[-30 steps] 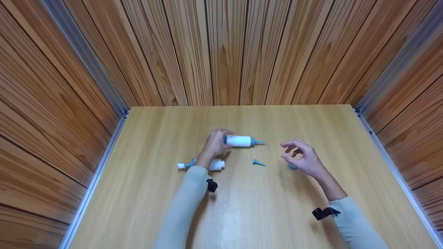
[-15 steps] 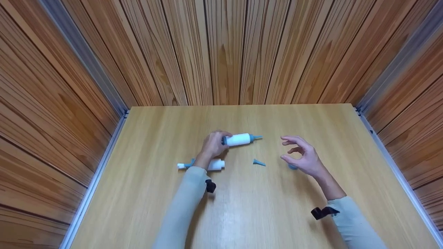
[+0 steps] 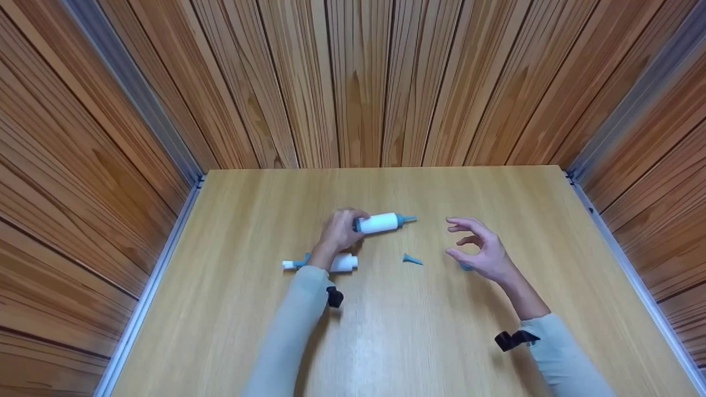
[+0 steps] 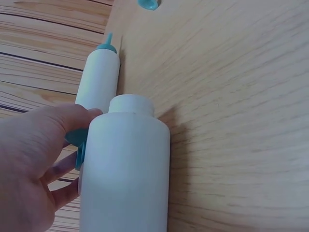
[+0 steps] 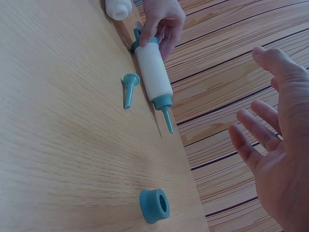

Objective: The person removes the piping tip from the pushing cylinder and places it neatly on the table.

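Note:
My left hand (image 3: 342,229) grips a white squeeze bottle (image 3: 379,223) at its teal end piece, with the thumb on top. The bottle lies on its side, and its thin teal nozzle (image 5: 167,118) points right. Below the left wrist in the head view lies a second white bottle (image 3: 345,262), its bare neck facing right; it fills the front of the left wrist view. My right hand (image 3: 482,251) hovers on the right with loosely bent fingers and thumb apart, holding nothing. A teal ring-shaped cap (image 5: 154,206) stands beneath it, mostly hidden in the head view.
A small teal cone-shaped nozzle (image 3: 412,259) lies on the wooden table (image 3: 386,331) between the hands. Left of the left forearm, a teal piece with a white tip (image 3: 291,264) lies in line with the second bottle. Wood-plank walls (image 3: 364,82) enclose the table's back and sides.
My left hand has shifted slightly left with the bottle, whose nozzle end has swung a little toward the back wall. My right hand's fingers have spread slightly wider, staying nearly in place.

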`<state>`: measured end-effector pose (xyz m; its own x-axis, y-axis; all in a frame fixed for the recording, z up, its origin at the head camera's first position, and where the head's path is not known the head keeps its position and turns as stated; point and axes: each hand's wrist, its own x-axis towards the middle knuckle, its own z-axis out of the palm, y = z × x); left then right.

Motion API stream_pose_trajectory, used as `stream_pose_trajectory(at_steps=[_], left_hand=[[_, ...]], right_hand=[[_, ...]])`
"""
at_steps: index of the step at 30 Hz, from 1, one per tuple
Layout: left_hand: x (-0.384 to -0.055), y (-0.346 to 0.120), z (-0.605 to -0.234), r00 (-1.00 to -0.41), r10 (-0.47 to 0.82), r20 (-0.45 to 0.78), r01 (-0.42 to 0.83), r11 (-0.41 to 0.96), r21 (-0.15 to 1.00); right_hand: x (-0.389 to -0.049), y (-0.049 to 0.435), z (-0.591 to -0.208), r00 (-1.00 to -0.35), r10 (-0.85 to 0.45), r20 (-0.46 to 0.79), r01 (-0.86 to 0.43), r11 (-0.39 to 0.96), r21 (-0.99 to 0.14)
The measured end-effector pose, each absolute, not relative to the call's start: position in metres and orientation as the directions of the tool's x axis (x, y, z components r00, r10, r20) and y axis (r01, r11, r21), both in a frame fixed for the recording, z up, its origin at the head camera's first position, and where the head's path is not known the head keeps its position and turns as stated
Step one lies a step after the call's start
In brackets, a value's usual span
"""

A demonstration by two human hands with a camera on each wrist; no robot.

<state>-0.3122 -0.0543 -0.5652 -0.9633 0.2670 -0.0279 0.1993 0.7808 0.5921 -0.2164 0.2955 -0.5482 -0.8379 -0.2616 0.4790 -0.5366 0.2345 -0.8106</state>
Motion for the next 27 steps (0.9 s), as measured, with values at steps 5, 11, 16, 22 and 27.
stream_pose_trajectory(at_steps=[5, 11, 16, 22, 27], left_hand=[[-0.313, -0.057, -0.564, -0.961, 0.274, -0.021, 0.208, 0.775, 0.597], [-0.312, -0.061, -0.557, -0.959, 0.284, -0.021, 0.216, 0.775, 0.593], [-0.321, -0.068, -0.562, -0.951, 0.310, -0.021, 0.237, 0.769, 0.594], [-0.310, -0.072, -0.543, -0.947, 0.320, -0.016, 0.247, 0.759, 0.602], [-0.307, -0.078, -0.542, -0.937, 0.345, 0.051, 0.311, 0.763, 0.567]], right_hand=[[-0.218, 0.296, -0.548, -0.828, -0.264, 0.495, -0.552, 0.229, -0.802], [-0.220, 0.295, -0.546, -0.817, -0.271, 0.509, -0.567, 0.220, -0.793], [-0.224, 0.294, -0.545, -0.824, -0.271, 0.498, -0.557, 0.219, -0.801], [-0.230, 0.294, -0.543, -0.846, -0.246, 0.473, -0.525, 0.235, -0.818], [-0.234, 0.294, -0.543, -0.861, -0.242, 0.448, -0.502, 0.251, -0.828]])
